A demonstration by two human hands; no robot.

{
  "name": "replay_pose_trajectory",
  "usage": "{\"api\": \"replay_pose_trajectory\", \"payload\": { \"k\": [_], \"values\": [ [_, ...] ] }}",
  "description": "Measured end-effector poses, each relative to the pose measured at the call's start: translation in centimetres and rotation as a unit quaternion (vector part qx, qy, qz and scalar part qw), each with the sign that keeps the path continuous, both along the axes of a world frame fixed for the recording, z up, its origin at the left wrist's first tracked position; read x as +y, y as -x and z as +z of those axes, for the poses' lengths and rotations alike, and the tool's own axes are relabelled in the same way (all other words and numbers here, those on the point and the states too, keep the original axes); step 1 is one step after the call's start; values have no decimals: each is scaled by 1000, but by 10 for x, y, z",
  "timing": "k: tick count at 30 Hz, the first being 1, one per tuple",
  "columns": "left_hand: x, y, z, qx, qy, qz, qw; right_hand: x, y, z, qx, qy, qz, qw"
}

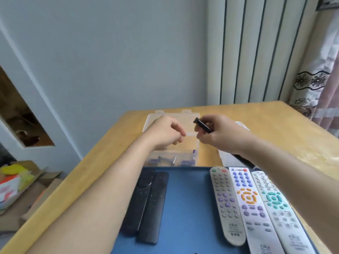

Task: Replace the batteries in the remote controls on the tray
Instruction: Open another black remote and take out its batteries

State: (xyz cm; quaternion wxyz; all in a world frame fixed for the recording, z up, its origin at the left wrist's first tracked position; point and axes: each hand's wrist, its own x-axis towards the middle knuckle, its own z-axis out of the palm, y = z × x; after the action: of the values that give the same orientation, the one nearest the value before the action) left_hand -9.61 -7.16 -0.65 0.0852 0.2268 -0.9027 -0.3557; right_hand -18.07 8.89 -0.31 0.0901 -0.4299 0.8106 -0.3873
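Overlapping black remotes (152, 208), left forearm (102, 189); right hand (220, 136) pinches dark piece (202, 125) by box (172, 158).

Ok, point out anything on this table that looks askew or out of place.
Nothing spilled or broken. Two slim black remotes lie staggered and touching at the left of the blue plastic tray, unlike three pale remotes in a tidy row. The right hand pinches a small black flat piece.

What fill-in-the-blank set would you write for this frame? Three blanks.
1. The tray is ____ in colour.
2. ____ light-coloured remotes lie side by side on its right part.
3. The slim object in the right hand's grip is ____ in colour.
Missing words: blue; three; black.
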Motion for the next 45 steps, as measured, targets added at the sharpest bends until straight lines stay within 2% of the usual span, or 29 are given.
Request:
{"api": "replay_pose_trajectory", "payload": {
  "k": [4,9,14,17,23,25,26,27,28,30,31,33,35,38,41,45],
  "values": [
    [-35,-26,-4,-155,38,-16,987,-33,-12,-4,49,-92,40,994],
    [-49,-14,-12,-196,32,-16,980,-74,-10,0,113,-216,46,969],
    [-54,8,-20,-275,129,-31,952,-112,-15,-6,125,-365,86,919],
    [-62,16,-29,-291,158,-43,943,-124,-21,-14,159,-409,82,895],
    [-64,10,-28,-229,164,10,959,-131,-22,-18,157,-410,88,894],
    [-65,2,-26,-155,124,39,979,-131,-19,-15,133,-373,68,916],
    [-66,-4,-25,-93,67,57,992,-130,-15,-12,113,-336,53,934],
    [-63,-11,-21,-18,-16,73,997,-124,-10,-6,91,-283,35,954],
    [-58,-19,-17,58,-123,79,988,-116,-7,0,61,-218,23,974],
    [-40,-38,-4,178,-319,50,930,-92,-8,14,-61,-60,1,996],
    [-27,-46,3,220,-394,32,892,-74,-11,20,-144,21,-5,989],
    [-4,-59,9,275,-497,13,823,-41,-22,28,-285,143,0,948],
    [21,-69,12,291,-543,0,788,-11,-38,30,-376,211,10,902],
    [54,-83,10,277,-562,-54,777,22,-63,22,-440,257,23,860],
    [82,-100,2,252,-549,-82,793,52,-82,7,-433,261,22,863],
    [107,-116,-21,231,-476,-91,844,78,-94,-11,-407,241,23,881]
  ]
}}
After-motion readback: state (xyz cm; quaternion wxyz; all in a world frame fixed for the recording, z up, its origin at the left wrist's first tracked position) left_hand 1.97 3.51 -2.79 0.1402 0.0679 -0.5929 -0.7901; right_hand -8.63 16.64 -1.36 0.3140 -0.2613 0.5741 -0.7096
